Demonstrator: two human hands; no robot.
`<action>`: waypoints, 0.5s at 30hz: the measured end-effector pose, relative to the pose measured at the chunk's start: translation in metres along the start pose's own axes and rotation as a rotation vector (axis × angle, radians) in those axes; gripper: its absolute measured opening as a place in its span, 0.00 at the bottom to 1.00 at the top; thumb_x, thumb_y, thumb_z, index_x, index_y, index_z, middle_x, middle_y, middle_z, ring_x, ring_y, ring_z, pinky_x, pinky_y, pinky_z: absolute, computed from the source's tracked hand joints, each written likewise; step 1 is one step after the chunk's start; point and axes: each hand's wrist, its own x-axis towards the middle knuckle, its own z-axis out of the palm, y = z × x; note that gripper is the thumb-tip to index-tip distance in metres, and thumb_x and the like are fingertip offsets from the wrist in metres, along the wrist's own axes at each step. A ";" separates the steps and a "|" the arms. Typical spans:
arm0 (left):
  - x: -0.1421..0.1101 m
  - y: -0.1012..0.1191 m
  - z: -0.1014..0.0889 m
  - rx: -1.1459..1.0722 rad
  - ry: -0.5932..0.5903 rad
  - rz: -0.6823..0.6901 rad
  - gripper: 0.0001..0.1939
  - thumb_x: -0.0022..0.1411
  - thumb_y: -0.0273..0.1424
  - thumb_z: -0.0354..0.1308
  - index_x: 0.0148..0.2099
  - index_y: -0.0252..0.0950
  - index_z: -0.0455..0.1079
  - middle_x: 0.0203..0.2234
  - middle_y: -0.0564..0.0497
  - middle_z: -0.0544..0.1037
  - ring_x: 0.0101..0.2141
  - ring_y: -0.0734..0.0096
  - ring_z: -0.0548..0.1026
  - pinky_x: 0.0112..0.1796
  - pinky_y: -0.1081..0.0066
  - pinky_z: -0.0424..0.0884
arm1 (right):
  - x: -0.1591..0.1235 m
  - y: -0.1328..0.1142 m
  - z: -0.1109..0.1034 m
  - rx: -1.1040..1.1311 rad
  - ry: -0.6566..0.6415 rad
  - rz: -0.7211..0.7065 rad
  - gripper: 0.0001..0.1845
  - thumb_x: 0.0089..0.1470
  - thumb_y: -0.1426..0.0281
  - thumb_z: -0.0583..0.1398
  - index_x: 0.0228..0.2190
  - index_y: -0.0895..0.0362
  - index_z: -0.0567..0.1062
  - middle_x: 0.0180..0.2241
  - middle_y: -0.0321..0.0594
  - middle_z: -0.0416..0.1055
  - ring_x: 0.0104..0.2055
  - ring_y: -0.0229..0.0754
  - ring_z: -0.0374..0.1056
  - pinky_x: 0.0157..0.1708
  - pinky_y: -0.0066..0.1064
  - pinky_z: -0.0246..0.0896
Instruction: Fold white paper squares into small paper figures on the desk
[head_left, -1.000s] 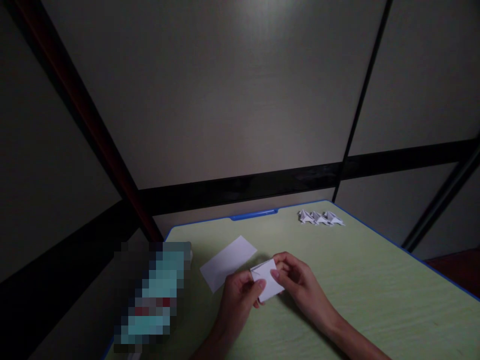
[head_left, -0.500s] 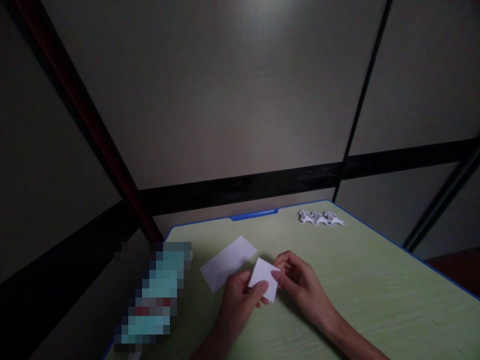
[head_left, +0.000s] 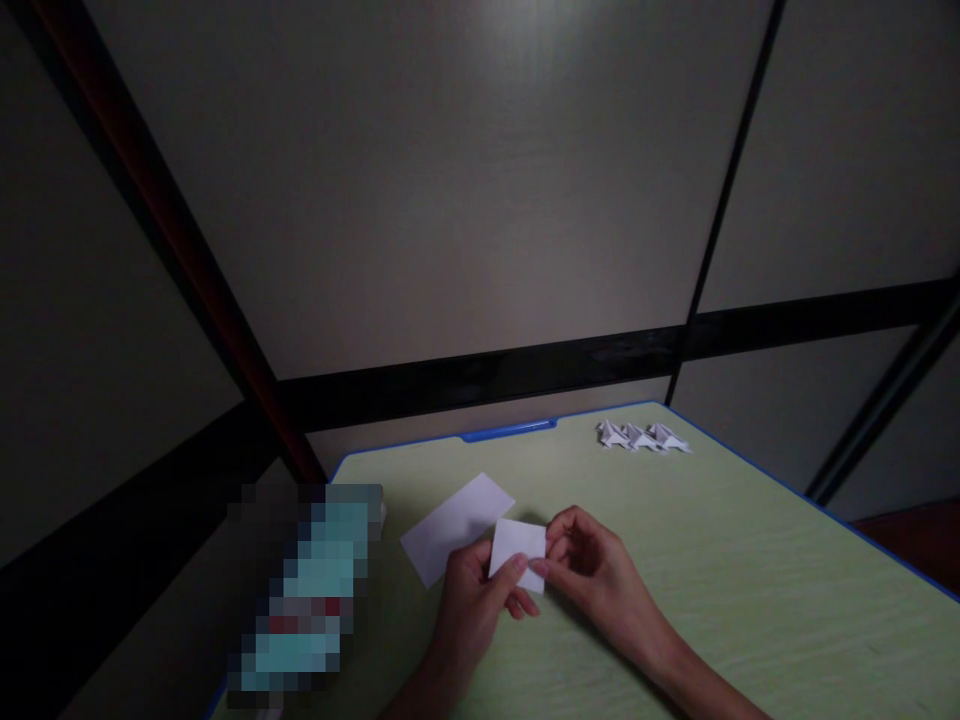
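Note:
A small white square of folded paper [head_left: 517, 541] is held above the table between both hands. My left hand [head_left: 474, 592] grips its lower left side, thumb on top and fingers underneath. On the right edge, my right hand [head_left: 589, 560] pinches the paper between thumb and curled fingers. Behind my left hand a flat white rectangular sheet of paper [head_left: 456, 525] lies on the table. Three small folded white paper figures [head_left: 643, 437] stand in a row at the far right; their exact shape is too small to make out.
The light green table [head_left: 750, 590] has a blue edge and a blue handle-like strip [head_left: 510, 431] at the back. A pixelated teal object [head_left: 315, 590] sits at the left edge. Grey panels with a dark band [head_left: 480, 373] rise directly behind the table.
The folded paper has turned in my hands, so its edges now run more level, and it has shifted slightly left. The loose sheet and the paper figures have stayed put.

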 end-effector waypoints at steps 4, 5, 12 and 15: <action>-0.002 0.002 0.001 -0.008 0.006 -0.012 0.12 0.43 0.34 0.56 0.25 0.27 0.68 0.10 0.52 0.70 0.12 0.75 0.68 0.15 0.78 0.60 | 0.001 -0.001 0.000 0.028 0.022 0.006 0.13 0.35 0.68 0.62 0.22 0.58 0.61 0.18 0.30 0.59 0.19 0.31 0.55 0.19 0.23 0.52; -0.002 0.002 0.001 -0.007 0.007 -0.020 0.12 0.43 0.34 0.56 0.24 0.27 0.68 0.11 0.51 0.70 0.13 0.74 0.68 0.15 0.78 0.60 | 0.001 -0.001 0.000 0.029 0.021 0.006 0.13 0.35 0.68 0.62 0.22 0.58 0.61 0.18 0.30 0.59 0.19 0.31 0.55 0.19 0.23 0.52; 0.000 0.001 0.000 0.002 -0.006 -0.045 0.11 0.43 0.32 0.56 0.26 0.27 0.68 0.12 0.51 0.71 0.13 0.74 0.69 0.16 0.77 0.63 | -0.002 0.000 0.000 -0.093 -0.023 -0.041 0.08 0.40 0.70 0.59 0.22 0.58 0.63 0.17 0.30 0.58 0.20 0.32 0.55 0.20 0.23 0.51; 0.001 0.000 0.000 -0.020 -0.014 -0.070 0.11 0.44 0.32 0.55 0.29 0.27 0.68 0.18 0.49 0.74 0.16 0.72 0.71 0.18 0.76 0.65 | -0.003 -0.001 0.000 -0.149 -0.038 -0.058 0.05 0.41 0.71 0.57 0.21 0.59 0.64 0.17 0.31 0.58 0.20 0.32 0.54 0.20 0.23 0.51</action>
